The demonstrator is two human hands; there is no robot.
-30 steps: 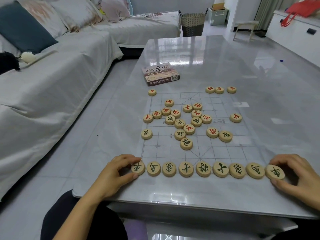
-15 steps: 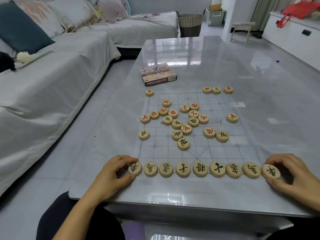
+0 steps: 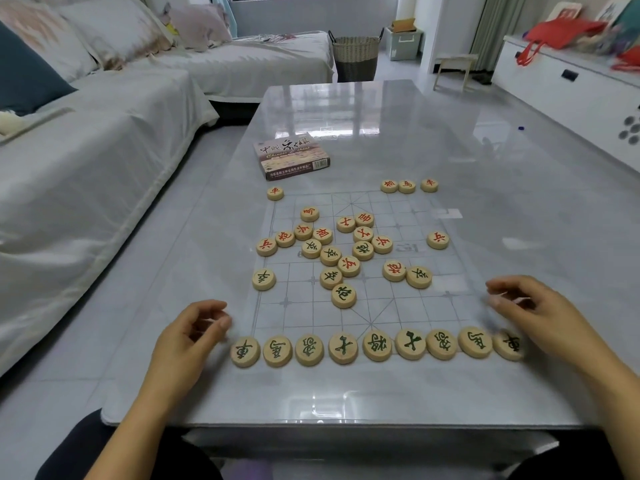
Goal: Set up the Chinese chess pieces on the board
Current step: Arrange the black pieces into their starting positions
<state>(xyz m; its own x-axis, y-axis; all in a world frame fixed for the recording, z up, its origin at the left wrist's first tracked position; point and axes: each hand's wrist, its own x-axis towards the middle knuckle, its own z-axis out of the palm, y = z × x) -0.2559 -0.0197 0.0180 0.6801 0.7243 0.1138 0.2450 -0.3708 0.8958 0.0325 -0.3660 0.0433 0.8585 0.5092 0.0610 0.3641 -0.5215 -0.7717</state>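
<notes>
A clear chess board sheet [image 3: 408, 306] lies on the grey table [image 3: 346, 393]. Along its near edge runs a row of several round wooden pieces with green characters [image 3: 377, 345]. More pieces, red and green, lie mixed in a loose pile [image 3: 343, 247] at mid board. Three red pieces [image 3: 408, 186] sit at the far right edge, one red piece [image 3: 275, 193] at the far left corner. My left hand [image 3: 188, 337] hovers just left of the row's leftmost piece [image 3: 245, 351], fingers loosely curled, holding nothing. My right hand [image 3: 540, 313] hovers over the row's right end, empty too.
The chess box [image 3: 291, 155] lies on the table beyond the board. A covered sofa [image 3: 86, 150] runs along the left. A wicker basket [image 3: 356, 57], a small stool [image 3: 453, 67] and a white cabinet [image 3: 571, 88] stand at the back and right.
Both hands have let go of the end pieces of the near row and lifted slightly away. The row of green pieces stays in place.
</notes>
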